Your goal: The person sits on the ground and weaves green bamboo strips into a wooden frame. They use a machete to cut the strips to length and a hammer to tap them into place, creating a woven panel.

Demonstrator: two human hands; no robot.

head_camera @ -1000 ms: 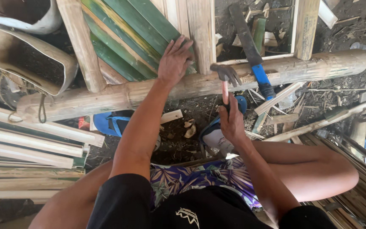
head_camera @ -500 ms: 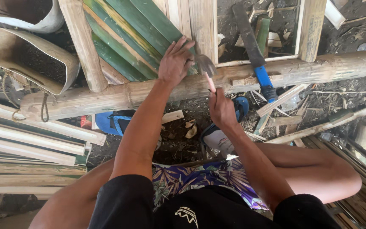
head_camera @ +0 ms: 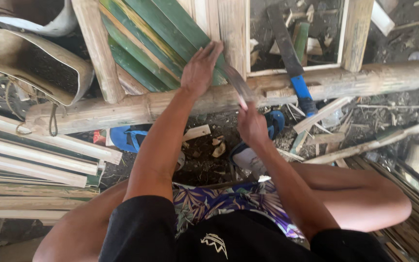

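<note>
My left hand [head_camera: 201, 69] lies flat on green bamboo slats [head_camera: 157, 42], which rest on a thick bamboo pole [head_camera: 122, 109] running across the view. My right hand [head_camera: 252, 125] grips the handle of a hammer [head_camera: 236, 82]. Its head is blurred and sits right beside my left fingers, at the pale wooden slat [head_camera: 231, 29]. I sit low with bare knees, wearing patterned shorts and a black shirt.
A long blade with a blue handle [head_camera: 292, 63] lies over the pole on the right. Blue sandals [head_camera: 127, 138] are under the pole. Split bamboo strips [head_camera: 35, 160] pile at left, more at lower right [head_camera: 413, 194]. A curved bamboo sheath [head_camera: 30, 63] sits upper left. Wood chips litter the ground.
My right hand has swung the hammer up and leftward, from below the pole to the slats beside my left hand. My left hand stays on the slats.
</note>
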